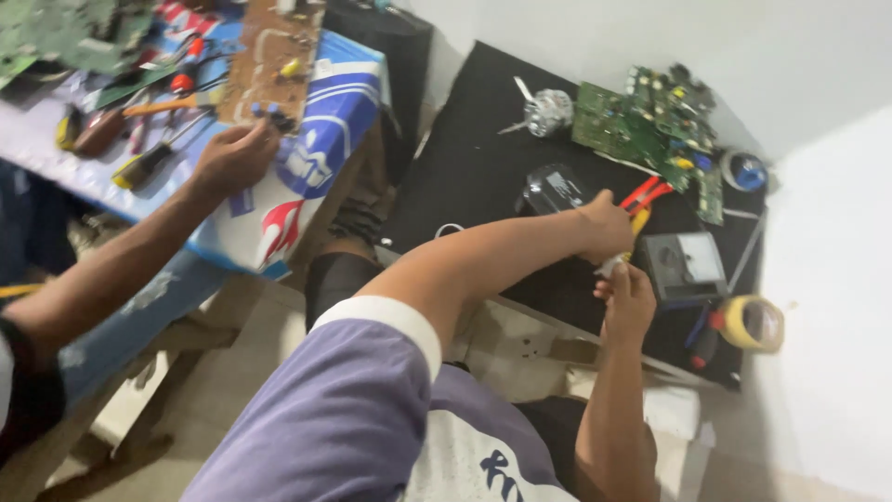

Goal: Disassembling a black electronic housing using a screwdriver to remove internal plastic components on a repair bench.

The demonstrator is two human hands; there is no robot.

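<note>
Both arms reach out, left hand gripping red-handled pliers.

A meter with a dark grey, boxy case is seen lying flat on the black surface, just right of the person's 2 hands. Its upper face is taken up by a pale, rectangular dial window; the markings cannot be made out.

At the left, a large printed sheet is draped over the edge of a second surface. It is coloured white with broad blue bands and a red flame-like shape low down. 1 brown circuit board is laid on its top edge.
</note>
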